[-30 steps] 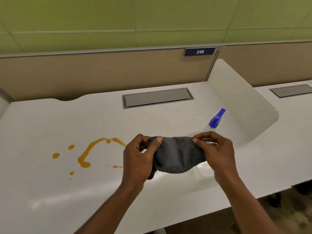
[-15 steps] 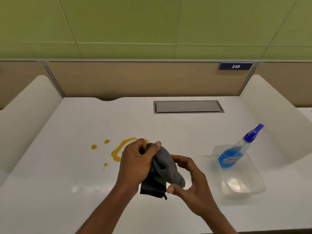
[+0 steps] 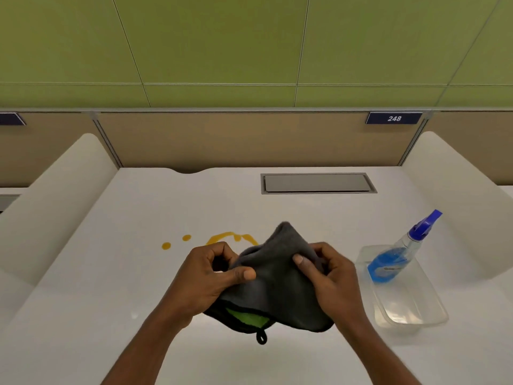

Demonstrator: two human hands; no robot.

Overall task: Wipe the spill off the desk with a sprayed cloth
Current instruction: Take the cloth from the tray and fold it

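In front of me is a white desk (image 3: 116,287) with a grey hatch (image 3: 318,183) set flush in its upper right part. An orange spill (image 3: 227,237) lies on it near the frame centre, with two drops to its left. At the right a clear tray (image 3: 416,315) stands on the desk.

spill (image 3: 231,238) behind cloth (image 3: 277,276), spray bottle (image 3: 399,250) in tray (image 3: 410,312) at right

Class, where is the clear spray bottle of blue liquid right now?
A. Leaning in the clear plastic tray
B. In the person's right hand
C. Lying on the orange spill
A: the clear spray bottle of blue liquid leans in the clear plastic tray, held by neither hand.
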